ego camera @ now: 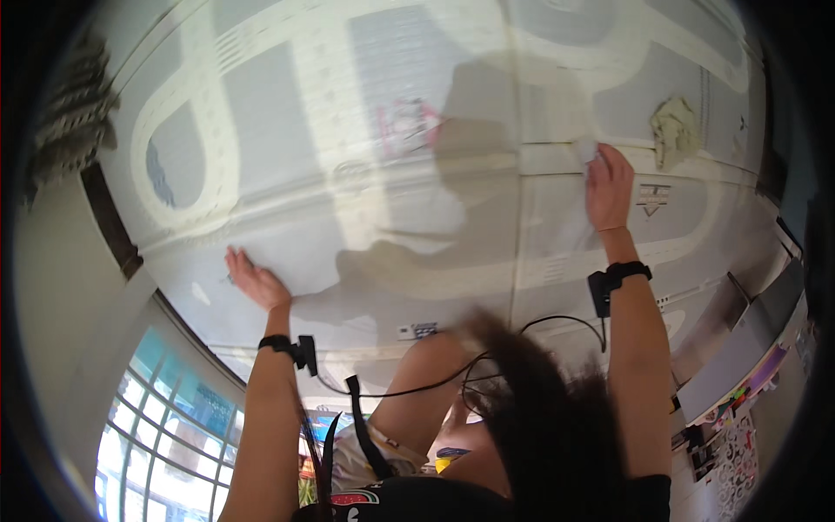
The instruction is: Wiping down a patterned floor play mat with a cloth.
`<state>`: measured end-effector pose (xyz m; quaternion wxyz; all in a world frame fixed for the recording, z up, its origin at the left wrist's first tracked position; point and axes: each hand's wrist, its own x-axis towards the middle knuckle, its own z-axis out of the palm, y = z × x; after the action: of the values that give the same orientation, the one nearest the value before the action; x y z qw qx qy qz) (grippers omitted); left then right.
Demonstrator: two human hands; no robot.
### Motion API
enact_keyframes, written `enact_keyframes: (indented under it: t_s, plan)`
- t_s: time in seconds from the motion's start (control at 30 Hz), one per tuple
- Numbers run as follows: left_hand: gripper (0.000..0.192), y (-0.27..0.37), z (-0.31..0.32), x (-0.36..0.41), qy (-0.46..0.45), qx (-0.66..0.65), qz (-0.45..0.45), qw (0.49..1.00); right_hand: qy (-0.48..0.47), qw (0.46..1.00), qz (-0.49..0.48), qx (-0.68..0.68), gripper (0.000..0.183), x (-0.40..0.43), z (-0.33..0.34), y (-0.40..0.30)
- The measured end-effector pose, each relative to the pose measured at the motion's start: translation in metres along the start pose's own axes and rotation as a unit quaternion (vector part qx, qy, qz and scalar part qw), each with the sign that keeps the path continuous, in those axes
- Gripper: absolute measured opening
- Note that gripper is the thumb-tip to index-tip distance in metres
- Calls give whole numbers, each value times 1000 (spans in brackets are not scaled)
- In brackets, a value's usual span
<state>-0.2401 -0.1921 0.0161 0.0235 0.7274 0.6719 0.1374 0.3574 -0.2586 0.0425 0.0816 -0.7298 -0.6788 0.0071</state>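
Note:
A large pale play mat (417,215) printed with roads fills the view before me, with my shadow across it. My left hand (256,279) lies on the mat at the left, fingers apart, with nothing seen in it. At the right, my right hand (610,186) presses a small white wad (586,151), perhaps cloth or tissue, against the mat beside a crease. Part of the wad is hidden by the fingers. A crumpled pale yellow-green cloth (675,132) lies on the mat to the right of my right hand.
A barred window (173,437) is at the lower left. Grey ruffled fabric (75,117) hangs at the upper left. A shelf (743,346) with small items stands at the lower right. A black cable (417,389) runs between my wrist straps, over my bare knee. Dark hair hangs into view.

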Motion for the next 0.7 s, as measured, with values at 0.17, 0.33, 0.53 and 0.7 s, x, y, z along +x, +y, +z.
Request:
enact_keyframes:
  t_s: [0.17,0.33,0.53,0.7]
  plan:
    - [47,-32,-17,1,-26,17,-43,999,-31,992,53,109,13,5,14,-12]
    - [52,15,-13,16,-48,77,-153,984,-19,992,33,123,29,4,6,-6]
    - [37,208,16,24,-180,-198,-76,961,-20,991,38,123,32,-4,1,5]
    - [24,299,6,-90,-759,-353,-53,545,-3,991,41,128,33,8,6,-8]
